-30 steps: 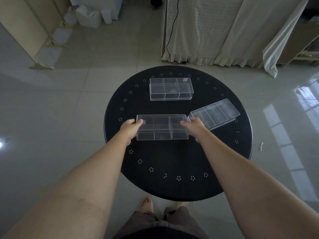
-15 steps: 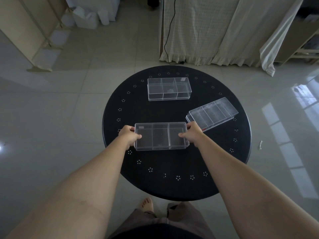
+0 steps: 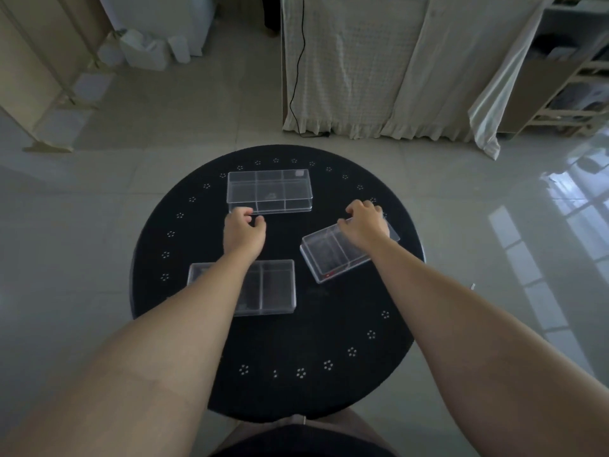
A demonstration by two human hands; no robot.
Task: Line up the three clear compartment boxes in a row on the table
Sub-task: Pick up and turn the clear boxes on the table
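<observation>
Three clear compartment boxes lie on the round black table [image 3: 273, 341]. The far box [image 3: 269, 191] sits square at the back. The near box [image 3: 276, 286] lies at the front left, partly hidden under my left forearm. The right box [image 3: 329, 255] lies tilted, with its far end under my right hand [image 3: 362, 222], whose fingers curl over its far edge and whose thumb is on its left side. My left hand [image 3: 244, 232] hovers with curled, parted fingers at the far box's front left corner and holds nothing; whether it touches that box is unclear.
The table stands on a glossy tiled floor. Behind it hang pale curtains [image 3: 379, 61] with a black cable [image 3: 296, 61]. White containers [image 3: 145, 51] stand at the back left, and a wooden shelf [image 3: 566, 77] at the back right. My legs show at the table's near edge.
Both hands have let go of the near box, which now rests on the table. The left hand moved up to the far box, the right hand onto the tilted box.
</observation>
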